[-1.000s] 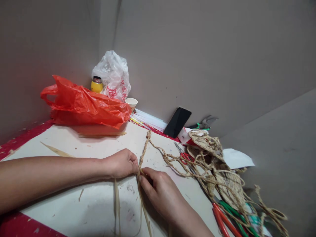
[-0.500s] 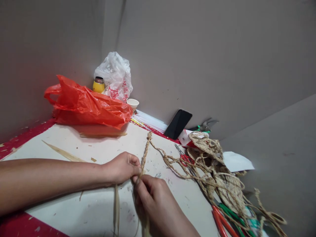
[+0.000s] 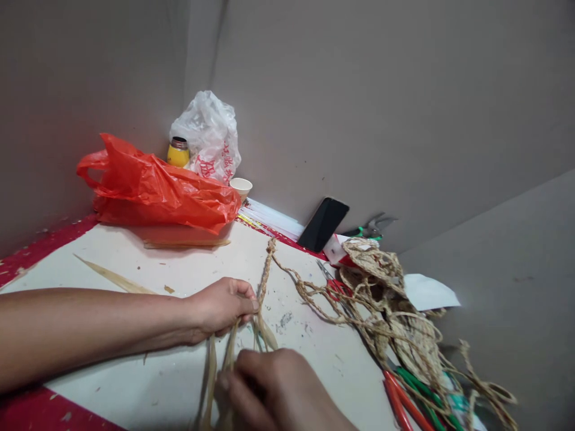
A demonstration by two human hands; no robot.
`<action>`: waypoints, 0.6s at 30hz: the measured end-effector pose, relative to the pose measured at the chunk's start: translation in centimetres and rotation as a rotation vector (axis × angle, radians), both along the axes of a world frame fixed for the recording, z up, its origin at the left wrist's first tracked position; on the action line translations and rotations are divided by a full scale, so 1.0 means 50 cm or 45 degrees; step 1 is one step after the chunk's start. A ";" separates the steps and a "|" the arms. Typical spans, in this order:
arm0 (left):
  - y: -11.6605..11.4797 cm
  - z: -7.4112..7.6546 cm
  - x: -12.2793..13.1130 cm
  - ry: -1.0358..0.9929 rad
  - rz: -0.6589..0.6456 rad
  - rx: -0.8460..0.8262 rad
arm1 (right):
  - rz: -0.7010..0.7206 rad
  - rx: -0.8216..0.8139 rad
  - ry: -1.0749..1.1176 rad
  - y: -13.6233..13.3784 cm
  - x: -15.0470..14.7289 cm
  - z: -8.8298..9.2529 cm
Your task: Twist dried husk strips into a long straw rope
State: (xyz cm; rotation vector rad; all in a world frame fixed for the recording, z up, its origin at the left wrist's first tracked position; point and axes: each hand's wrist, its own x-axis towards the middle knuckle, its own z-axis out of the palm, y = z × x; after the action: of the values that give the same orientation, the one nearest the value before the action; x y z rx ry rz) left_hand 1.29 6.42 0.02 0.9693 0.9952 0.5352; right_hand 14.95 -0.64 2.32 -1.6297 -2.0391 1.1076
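Note:
A braided straw cord [image 3: 266, 274] lies on the white table sheet [image 3: 314, 359], its knotted end pointing away from me. My left hand [image 3: 224, 305] pinches the cord's lower end between thumb and fingers. Below that pinch, loose flat straw strands [image 3: 268, 335] fan out toward me. My right hand [image 3: 281, 386], slightly blurred, is closed nearer to me, and one straw strand [image 3: 230, 347] runs taut from the left fingers into it. Another strand [image 3: 210, 377] hangs down left of the right hand. The strand ends inside the right fist are hidden.
A heap of straw rope [image 3: 408, 329] covers the right side, with red scissors [image 3: 336, 288] and red-handled pliers [image 3: 398, 398] among it. A phone [image 3: 323, 224] leans on the wall. At the back stand a red plastic bag [image 3: 162, 191], paper cup [image 3: 241, 187] and yellow bottle [image 3: 178, 154].
My right hand has drawn back toward me and away from the left hand, pulling a strand out straight. My left hand keeps its pinch in nearly the same spot.

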 end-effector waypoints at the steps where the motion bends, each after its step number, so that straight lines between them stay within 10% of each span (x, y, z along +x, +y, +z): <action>1: 0.002 0.001 -0.003 -0.002 -0.001 0.011 | -0.080 0.057 0.078 0.010 0.010 0.006; 5: 0.006 0.008 -0.010 -0.034 -0.008 0.040 | -0.488 0.218 0.366 0.068 0.042 0.007; 10: 0.007 0.004 -0.008 -0.133 0.010 0.105 | -0.302 -0.553 0.868 0.091 0.025 -0.024; 18: 0.012 -0.004 -0.008 -0.032 -0.078 0.316 | -0.262 -0.729 0.871 0.104 0.049 -0.034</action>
State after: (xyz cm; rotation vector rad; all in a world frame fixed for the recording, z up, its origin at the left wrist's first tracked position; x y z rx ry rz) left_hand 0.91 7.02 -0.20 1.2068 0.8872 0.6279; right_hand 17.41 4.56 0.60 -1.3451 -1.1532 1.9445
